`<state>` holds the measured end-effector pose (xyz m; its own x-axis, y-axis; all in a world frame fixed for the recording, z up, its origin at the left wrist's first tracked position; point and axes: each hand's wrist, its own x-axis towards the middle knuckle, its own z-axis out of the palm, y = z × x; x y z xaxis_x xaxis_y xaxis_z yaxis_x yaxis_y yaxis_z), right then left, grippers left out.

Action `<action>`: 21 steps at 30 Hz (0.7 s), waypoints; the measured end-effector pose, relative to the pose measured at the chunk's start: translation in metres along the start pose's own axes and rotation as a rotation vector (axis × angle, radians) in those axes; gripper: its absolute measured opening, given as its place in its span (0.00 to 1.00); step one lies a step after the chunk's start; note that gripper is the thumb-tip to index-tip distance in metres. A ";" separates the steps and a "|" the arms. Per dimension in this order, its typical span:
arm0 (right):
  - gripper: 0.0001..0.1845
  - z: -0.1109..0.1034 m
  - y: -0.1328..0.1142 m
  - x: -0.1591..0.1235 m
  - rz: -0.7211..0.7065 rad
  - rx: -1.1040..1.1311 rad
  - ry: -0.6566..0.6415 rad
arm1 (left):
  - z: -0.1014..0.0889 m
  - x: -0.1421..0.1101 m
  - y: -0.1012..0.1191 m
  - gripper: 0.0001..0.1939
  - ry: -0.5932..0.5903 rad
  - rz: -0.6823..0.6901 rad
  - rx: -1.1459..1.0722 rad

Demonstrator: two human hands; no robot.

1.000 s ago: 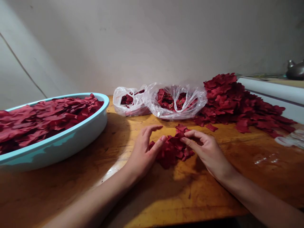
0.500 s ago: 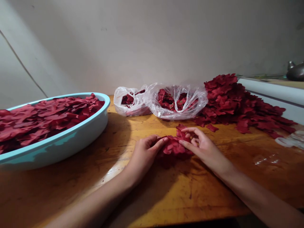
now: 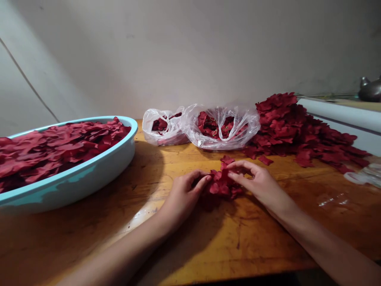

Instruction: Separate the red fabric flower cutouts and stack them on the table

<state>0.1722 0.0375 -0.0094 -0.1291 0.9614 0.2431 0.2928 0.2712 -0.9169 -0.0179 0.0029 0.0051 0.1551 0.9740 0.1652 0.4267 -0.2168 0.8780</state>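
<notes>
A small clump of dark red fabric petals (image 3: pixel 222 183) lies on the wooden table (image 3: pixel 208 242) in front of me. My left hand (image 3: pixel 183 196) rests on the table at the clump's left side, its curled fingers pressing into the petals. From the right, my right hand (image 3: pixel 258 183) closes on the same clump, thumb and fingers pinching petals at its top. Both hands grip the clump between them.
A light blue oval basin (image 3: pixel 89 174) heaped with red petals stands at the left. Two clear plastic bags (image 3: pixel 220 127) with petals sit at the back. A big loose petal heap (image 3: pixel 297 127) spreads at the back right, beside a white ledge (image 3: pixel 342 113).
Both hands have drawn closer together and squeezed the loose petals into a tighter, smaller clump. My left fingers have curled in from a spread pose.
</notes>
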 end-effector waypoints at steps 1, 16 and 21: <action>0.16 0.000 -0.001 0.000 -0.015 -0.013 0.008 | 0.000 0.000 0.000 0.13 0.010 -0.019 0.002; 0.10 0.000 -0.003 -0.002 -0.099 -0.108 0.032 | 0.003 0.000 -0.001 0.11 0.016 -0.058 -0.151; 0.16 0.001 -0.013 -0.012 -0.174 -0.172 -0.020 | 0.002 -0.001 0.000 0.15 -0.001 -0.113 -0.166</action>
<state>0.1685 0.0227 -0.0004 -0.2098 0.8988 0.3850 0.4214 0.4384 -0.7939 -0.0166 0.0018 0.0036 0.1158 0.9914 0.0612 0.2890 -0.0926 0.9528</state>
